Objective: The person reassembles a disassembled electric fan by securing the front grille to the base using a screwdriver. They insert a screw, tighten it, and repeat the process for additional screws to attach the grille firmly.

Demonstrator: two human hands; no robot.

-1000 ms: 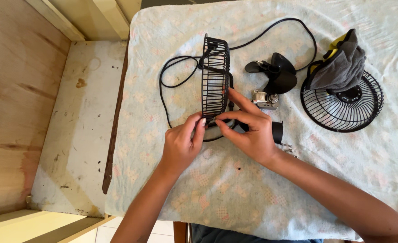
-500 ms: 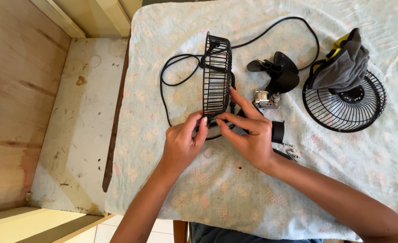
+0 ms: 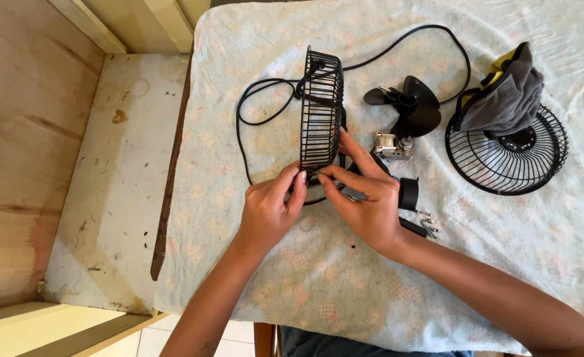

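A black wire fan guard (image 3: 321, 112) stands on edge on the pale patterned cloth (image 3: 371, 291). My left hand (image 3: 272, 208) pinches the guard's lower rim with thumb and fingers. My right hand (image 3: 364, 198) meets it from the right, fingertips on the same lower rim, one finger stretched up along the guard. A black power cord (image 3: 252, 112) loops out from behind the guard. What sits between the fingertips is too small to make out.
A black fan blade (image 3: 411, 106) and a small metal motor part (image 3: 392, 145) lie right of the guard. A second wire guard (image 3: 506, 158) with a grey and yellow rag (image 3: 503, 92) on it is at far right. Screws (image 3: 427, 225) and a black cylinder (image 3: 407, 194) lie by my right wrist. Wooden ledge at left.
Both hands stay on the guard's lower rim, with only small finger shifts. The view drifted slightly, so the objects sit a little to the right.
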